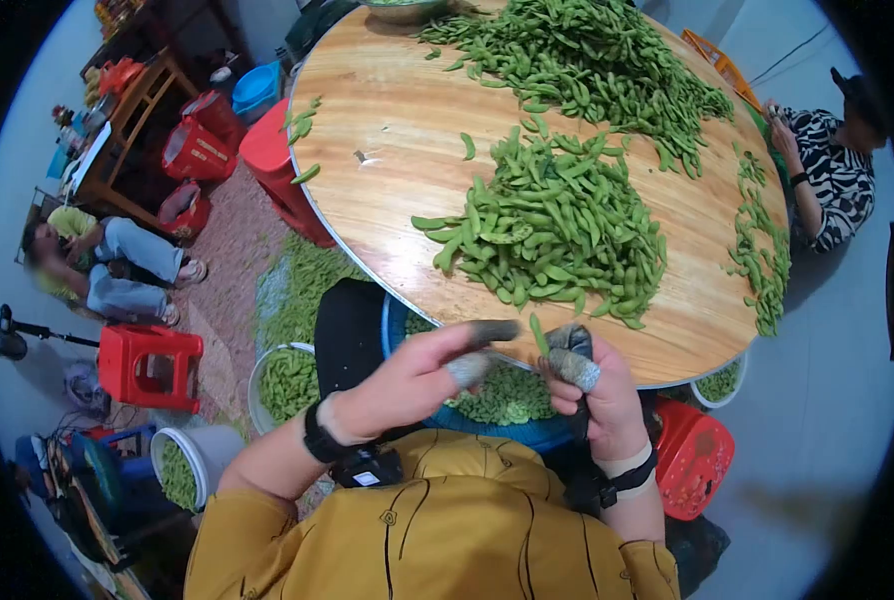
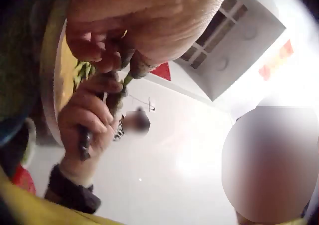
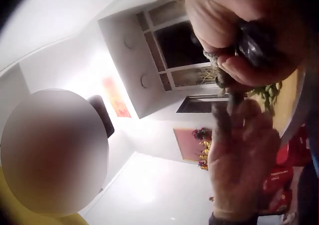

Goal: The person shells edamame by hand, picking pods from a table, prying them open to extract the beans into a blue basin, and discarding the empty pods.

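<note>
Wrapped fingertips of my right hand (image 1: 597, 385) (image 2: 87, 115) (image 3: 249, 35) pinch a green pod (image 1: 538, 335) (image 2: 128, 79), which stands up from the thumb in the head view. A dark thing (image 1: 579, 415) (image 2: 84, 141) (image 3: 256, 43) lies within the same hand's curled fingers; what it is I cannot tell. My left hand (image 1: 407, 380) (image 2: 149, 20) (image 3: 244, 157) is just left of the pod, its covered thumb and forefinger extended and apart in the head view. Beyond both hands a heap of pods (image 1: 557, 225) lies on the round wooden table (image 1: 367, 200).
A larger pod pile (image 1: 587, 70) covers the table's far side. Below the hands sits a blue basin of shelled beans (image 1: 507, 395). Buckets (image 1: 202, 450) and a red stool (image 1: 152, 365) stand left, another red stool (image 1: 692, 460) right. One person (image 1: 837, 170) is at the table's right, another (image 1: 117, 260) sits left.
</note>
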Demonstrator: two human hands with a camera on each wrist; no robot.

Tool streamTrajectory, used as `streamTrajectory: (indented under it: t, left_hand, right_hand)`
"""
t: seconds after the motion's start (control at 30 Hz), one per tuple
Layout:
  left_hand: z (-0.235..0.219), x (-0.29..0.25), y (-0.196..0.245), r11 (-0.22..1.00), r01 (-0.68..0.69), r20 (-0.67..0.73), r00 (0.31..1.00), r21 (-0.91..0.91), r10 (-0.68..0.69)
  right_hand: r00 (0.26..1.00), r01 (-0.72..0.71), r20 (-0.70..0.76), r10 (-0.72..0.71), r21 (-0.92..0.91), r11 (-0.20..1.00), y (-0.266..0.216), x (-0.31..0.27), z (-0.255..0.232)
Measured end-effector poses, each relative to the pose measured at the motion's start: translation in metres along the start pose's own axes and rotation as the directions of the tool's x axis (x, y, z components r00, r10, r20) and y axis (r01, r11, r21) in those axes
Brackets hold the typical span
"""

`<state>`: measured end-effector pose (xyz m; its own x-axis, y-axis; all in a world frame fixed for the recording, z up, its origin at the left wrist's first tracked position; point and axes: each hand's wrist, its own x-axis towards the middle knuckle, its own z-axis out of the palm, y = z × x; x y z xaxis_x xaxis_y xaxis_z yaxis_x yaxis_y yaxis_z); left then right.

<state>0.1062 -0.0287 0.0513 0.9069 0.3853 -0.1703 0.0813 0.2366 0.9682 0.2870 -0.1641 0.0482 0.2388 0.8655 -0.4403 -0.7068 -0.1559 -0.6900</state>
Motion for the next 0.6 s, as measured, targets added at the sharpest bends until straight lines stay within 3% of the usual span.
streamTrajectory:
  t: [0.03, 0.07, 0.17, 0.2, 0.27, 0.3, 0.37, 0.43, 0.6]
  left_hand:
    - [0.010, 0.009, 0.003, 0.975, 0.095, 0.090, 0.993, -0.200, -0.078]
    - [0.020, 0.018, -0.001, 0.952, 0.112, 0.109, 0.990, -0.284, -0.084]
    - [0.029, 0.031, -0.008, 0.972, 0.144, 0.122, 0.985, -0.184, -0.123]
    - [0.032, 0.033, -0.009, 0.961, 0.114, 0.098, 0.991, -0.251, -0.092]
    - [0.032, 0.034, -0.005, 0.967, 0.136, 0.037, 0.991, -0.216, -0.131]
    - [0.032, 0.034, -0.003, 0.971, 0.153, -0.029, 0.987, -0.184, -0.161]
    - [0.028, 0.032, -0.001, 0.965, 0.209, -0.044, 0.975, -0.160, -0.219]
    - [0.026, 0.032, -0.004, 0.954, 0.266, -0.060, 0.959, -0.136, -0.276]
    - [0.029, 0.035, -0.018, 0.997, 0.071, -0.006, 0.997, 0.043, -0.071]
  right_hand:
    - [0.997, -0.068, 0.042, 0.064, 0.089, 0.994, 0.001, -0.004, -0.002]
    - [0.993, -0.087, 0.087, 0.076, 0.138, 0.987, 0.005, -0.005, -0.007]
    - [0.992, -0.071, 0.118, 0.052, 0.161, 0.984, 0.010, -0.010, -0.016]
    - [0.992, -0.067, 0.114, 0.048, 0.167, 0.984, 0.010, -0.010, -0.017]
    - [0.998, 0.063, -0.007, -0.070, -0.345, 0.936, 0.012, -0.010, -0.018]
    - [0.998, 0.061, -0.008, -0.068, -0.338, 0.939, 0.014, -0.011, -0.017]
    - [0.978, 0.139, -0.044, -0.202, -0.586, 0.799, 0.014, -0.018, -0.012]
    - [0.983, 0.148, 0.000, -0.184, -0.594, 0.791, 0.009, -0.020, -0.009]
    - [0.967, 0.246, 0.111, -0.229, -0.642, 0.726, 0.001, -0.021, -0.003]
